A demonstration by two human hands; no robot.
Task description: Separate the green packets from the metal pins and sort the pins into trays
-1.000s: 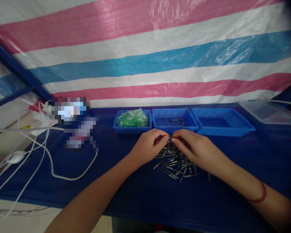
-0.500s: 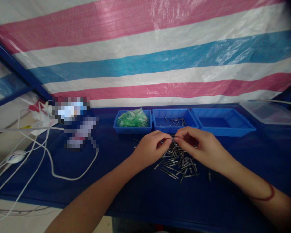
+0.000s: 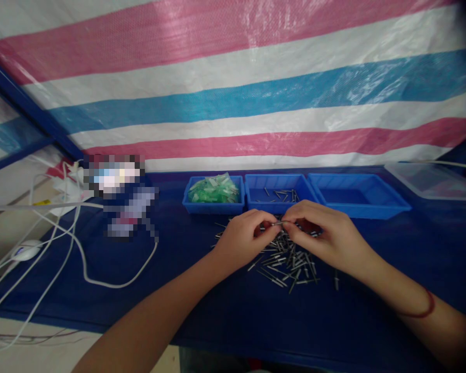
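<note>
My left hand (image 3: 241, 237) and my right hand (image 3: 328, 231) meet over a loose pile of blind rivets (image 3: 289, 264). Between the pinched thumbs and forefingers is a single blind rivet (image 3: 278, 223), lying roughly level and partly covered by the fingertips. Both hands seem to grip it, one at each end. The heap spreads beneath and in front of the fingers, partly hidden by them. Just behind the hands, the middle blue bin (image 3: 252, 199) contains several thin metal pieces. One stray rivet (image 3: 336, 280) lies right of the pile.
A left blue bin (image 3: 213, 209) contains green-and-clear plastic packets (image 3: 214, 189). The right blue bin (image 3: 363, 211) adjoins the middle one, with a clear plastic lid (image 3: 431, 181) beyond. White cables (image 3: 101, 284) loop across the left of the blue table (image 3: 233, 316), beside blurred-out items.
My pinched fingertips have shifted slightly right, and more of the rivet shows between them. The pile and bins look the same.
</note>
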